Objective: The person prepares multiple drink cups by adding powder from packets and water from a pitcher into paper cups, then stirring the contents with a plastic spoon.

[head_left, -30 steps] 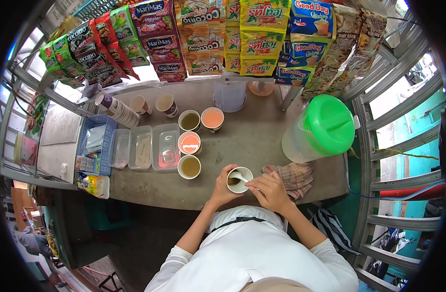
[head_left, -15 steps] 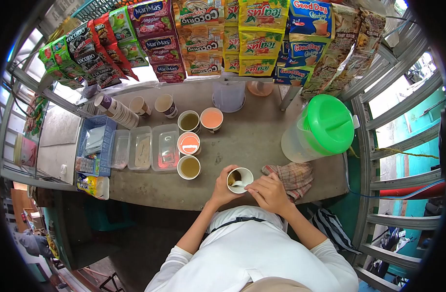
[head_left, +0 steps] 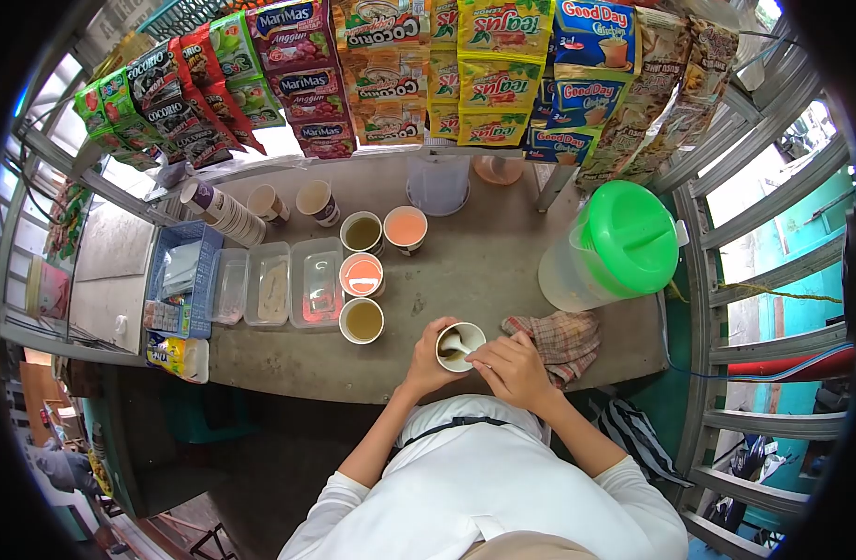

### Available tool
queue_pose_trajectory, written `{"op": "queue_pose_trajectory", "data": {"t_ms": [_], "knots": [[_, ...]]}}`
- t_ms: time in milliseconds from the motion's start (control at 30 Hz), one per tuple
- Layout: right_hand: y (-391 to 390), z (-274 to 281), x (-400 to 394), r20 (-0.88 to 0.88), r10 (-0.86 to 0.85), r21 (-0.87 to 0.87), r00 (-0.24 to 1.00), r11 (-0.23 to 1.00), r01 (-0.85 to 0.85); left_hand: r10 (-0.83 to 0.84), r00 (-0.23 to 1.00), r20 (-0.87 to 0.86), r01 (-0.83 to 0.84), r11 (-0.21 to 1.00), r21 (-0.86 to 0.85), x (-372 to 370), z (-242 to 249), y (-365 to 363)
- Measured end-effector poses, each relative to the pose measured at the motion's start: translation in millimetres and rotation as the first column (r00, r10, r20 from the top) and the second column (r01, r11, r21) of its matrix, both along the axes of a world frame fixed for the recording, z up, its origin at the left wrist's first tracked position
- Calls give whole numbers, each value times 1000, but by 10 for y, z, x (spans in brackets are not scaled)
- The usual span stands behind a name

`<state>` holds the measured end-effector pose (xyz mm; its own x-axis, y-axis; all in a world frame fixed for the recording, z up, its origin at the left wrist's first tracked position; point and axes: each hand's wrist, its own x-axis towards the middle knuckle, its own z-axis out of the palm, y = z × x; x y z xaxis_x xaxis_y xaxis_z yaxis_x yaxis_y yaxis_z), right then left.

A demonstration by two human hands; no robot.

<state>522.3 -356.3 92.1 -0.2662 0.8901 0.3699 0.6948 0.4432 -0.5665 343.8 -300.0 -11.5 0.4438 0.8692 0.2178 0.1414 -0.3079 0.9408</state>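
My left hand (head_left: 430,362) is wrapped around a white paper cup (head_left: 475,335) near the table's front edge. Brownish liquid shows at the bottom of that cup. Between the fingers of my right hand (head_left: 514,371) is the handle of a white spoon (head_left: 453,343), whose bowl dips into the cup. A checked cloth (head_left: 566,343) lies crumpled just beyond my right hand. To the left stand filled cups: one with yellowish-green drink (head_left: 363,321), one with an orange-pink drink (head_left: 406,227), and others close by.
A pitcher with a green lid (head_left: 629,238) stands at the right. Clear plastic containers (head_left: 316,282), a blue basket (head_left: 200,299) and stacked paper cups (head_left: 224,213) occupy the left side. Drink sachets (head_left: 505,75) hang in strips above the table (head_left: 484,252).
The spoon has shifted inside the cup, its bowl now further up and left. My right hand has moved very slightly left; my left hand keeps its hold on the cup.
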Motion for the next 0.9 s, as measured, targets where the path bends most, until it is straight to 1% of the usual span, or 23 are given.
{"op": "queue_pose_trajectory", "data": {"t_ms": [33, 133, 233, 433, 533, 633, 733, 833, 900], "knots": [[6, 6, -12, -3, -13, 15, 1000, 1000, 13, -1, 1000, 0, 1, 1000, 3, 4, 5, 0], [-2, 32, 21, 17, 19, -20, 1000, 1000, -19, -3, 1000, -4, 3, 1000, 6, -4, 39, 8], [-3, 13, -18, -4, 18, 9, 1000, 1000, -18, -15, 1000, -3, 15, 1000, 2, 9, 44, 5], [-15, 34, -7, 33, 34, -21, 999, 999, -33, -6, 1000, -6, 6, 1000, 2, 4, 15, 4], [-10, 19, -4, 18, 15, 5, 1000, 1000, -15, -1, 1000, -5, 2, 1000, 9, 0, 46, 2], [-10, 16, -7, 39, 54, -11, 998, 999, -53, -4, 1000, 8, 4, 1000, 20, 16, 54, 5], [20, -5, -29, 15, 15, 60, 1000, 998, -16, -8, 1000, 5, 8, 1000, 19, 9, 58, 10], [12, 33, 0, 79, 53, 9, 995, 998, -54, -9, 1000, 8, 9, 1000, 6, 6, 32, 6], [20, 35, -29, 71, 49, 45, 996, 998, -52, -15, 1000, 19, 15, 1000, -5, 8, 12, 0]]}}
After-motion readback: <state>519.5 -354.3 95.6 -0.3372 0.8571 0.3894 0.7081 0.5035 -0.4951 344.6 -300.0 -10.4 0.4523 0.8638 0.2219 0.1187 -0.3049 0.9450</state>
